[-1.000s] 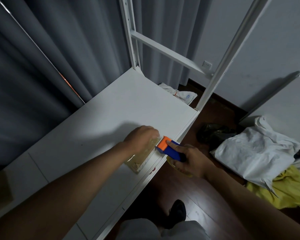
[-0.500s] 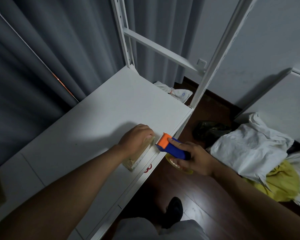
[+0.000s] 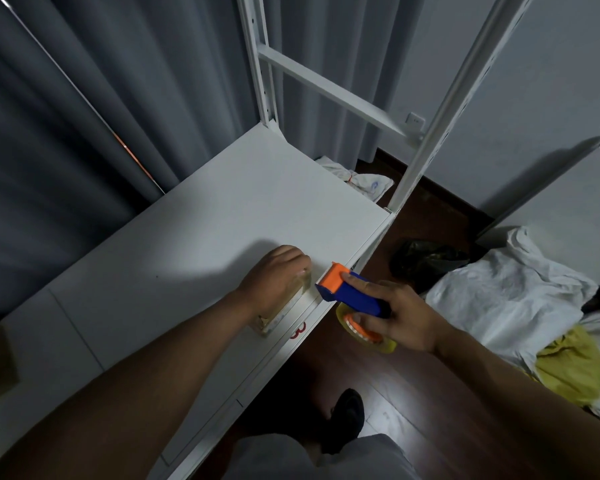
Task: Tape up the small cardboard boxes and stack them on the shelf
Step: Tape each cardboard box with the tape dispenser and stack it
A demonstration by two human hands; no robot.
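White shelf (image 3: 257,202) stood against grey curtains (image 3: 84,116). Near its front edge the left hand (image 3: 274,278) pressed down on a small cardboard box (image 3: 274,317), while the right hand (image 3: 399,317) gripped a blue-and-orange tape dispenser (image 3: 347,292) just beside it.

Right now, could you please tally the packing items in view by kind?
Small cardboard box, under the left hand: 1
Tape dispenser, held in the right hand: 1
Tape roll on the dispenser: 1
Total: 3
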